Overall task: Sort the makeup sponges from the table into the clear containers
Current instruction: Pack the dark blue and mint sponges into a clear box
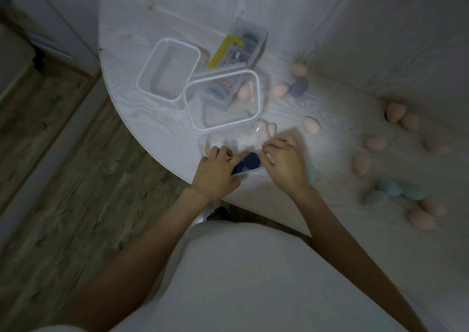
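**Makeup sponges: light, soft, forgiving; the clear boxes are the tricky part**

The makeup sponges [280, 89] look like small foam eggs; expect them to be nearly weightless, squashy and not fragile; a gentle pinch across the fat middle should do, since the tapered tip will likely squirm out of your fingers; they may roll on the white table [330, 98], so come down from above.

Most of them lie loose on the right half of the table; peach and pink ones are scattered from the middle out to the right edge; a purple sponge [299, 87] touches a peach one; a teal group [390, 189] sits near the front right.

At the near edge your left hand [215, 171] and right hand [285, 163] both have curled fingers on a small clear container [250, 170]; the left grips its left end; the right pinches at its right rim; dark blue sponges [250, 160] lie inside it; whether a lid is involved you cannot tell, as the plastic is too transparent and blurred.

The large box [223, 126] holds a smaller clear box and a peach sponge; the box at left [142, 77] looks empty; the far case with the yellow handle [223, 50] holds several darker pieces; thin plastic like this is probably slippery and light, so steady it as you load.
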{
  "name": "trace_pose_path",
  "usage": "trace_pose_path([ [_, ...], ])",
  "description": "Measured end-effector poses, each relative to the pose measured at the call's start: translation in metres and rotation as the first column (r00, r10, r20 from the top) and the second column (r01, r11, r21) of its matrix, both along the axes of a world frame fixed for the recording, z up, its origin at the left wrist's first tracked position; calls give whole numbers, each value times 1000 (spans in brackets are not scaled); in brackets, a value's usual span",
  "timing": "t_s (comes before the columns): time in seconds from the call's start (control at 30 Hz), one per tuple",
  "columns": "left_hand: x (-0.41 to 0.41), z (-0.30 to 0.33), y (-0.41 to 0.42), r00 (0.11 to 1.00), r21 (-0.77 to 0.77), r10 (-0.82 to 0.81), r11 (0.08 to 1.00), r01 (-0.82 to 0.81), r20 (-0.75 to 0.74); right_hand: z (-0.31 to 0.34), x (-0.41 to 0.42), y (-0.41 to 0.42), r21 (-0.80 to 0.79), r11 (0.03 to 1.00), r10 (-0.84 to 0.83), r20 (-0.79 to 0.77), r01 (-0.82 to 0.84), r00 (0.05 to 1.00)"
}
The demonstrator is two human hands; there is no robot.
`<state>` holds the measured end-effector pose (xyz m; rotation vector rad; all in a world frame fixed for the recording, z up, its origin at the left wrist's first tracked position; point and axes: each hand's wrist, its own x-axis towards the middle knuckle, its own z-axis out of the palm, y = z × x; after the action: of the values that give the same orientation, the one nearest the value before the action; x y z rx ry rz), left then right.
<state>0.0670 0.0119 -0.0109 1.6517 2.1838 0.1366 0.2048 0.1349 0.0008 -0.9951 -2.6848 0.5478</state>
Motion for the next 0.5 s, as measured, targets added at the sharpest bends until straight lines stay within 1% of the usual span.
trace_pose_path([
  [0.03,0,0,2,1000,-14,-11,1000,11,-9,0,10,4,-12,998,-70,-55,69,996],
  [0.07,-1,-1,4,1000,-28,-16,999,15,-12,0,22,8,-10,989,-148,-69,148,986],
  [0.1,-2,-1,5,1000,-41,-17,999,17,-12,-2,33,12,8,974,-228,-34,228,973],
  [0.17,-3,-1,7,1000,-62,-28,998,27,-13,-10,56,20,53,930,-368,170,365,914],
  [0.2,-4,-1,7,999,-74,-30,997,29,-11,-14,64,22,36,912,-402,274,408,874],
  [0.23,-4,-1,7,1000,-82,-25,996,25,-6,-19,70,24,-23,900,-402,347,436,847],
  [0.3,-1,-1,8,1000,-74,-15,997,15,4,-24,75,23,-191,869,-359,389,456,848],
  [0.37,1,-2,9,1000,-45,-10,999,11,17,-22,74,22,-269,848,-361,340,458,868],
  [0.4,2,-3,10,1000,-32,-14,999,14,22,-16,70,22,-292,841,-383,271,454,883],
  [0.43,3,-4,10,999,-19,-21,1000,21,29,-8,65,20,-335,833,-406,170,440,898],
  [0.5,4,-6,11,998,1,-26,1000,26,59,12,48,17,-438,829,-412,-59,347,909],
])
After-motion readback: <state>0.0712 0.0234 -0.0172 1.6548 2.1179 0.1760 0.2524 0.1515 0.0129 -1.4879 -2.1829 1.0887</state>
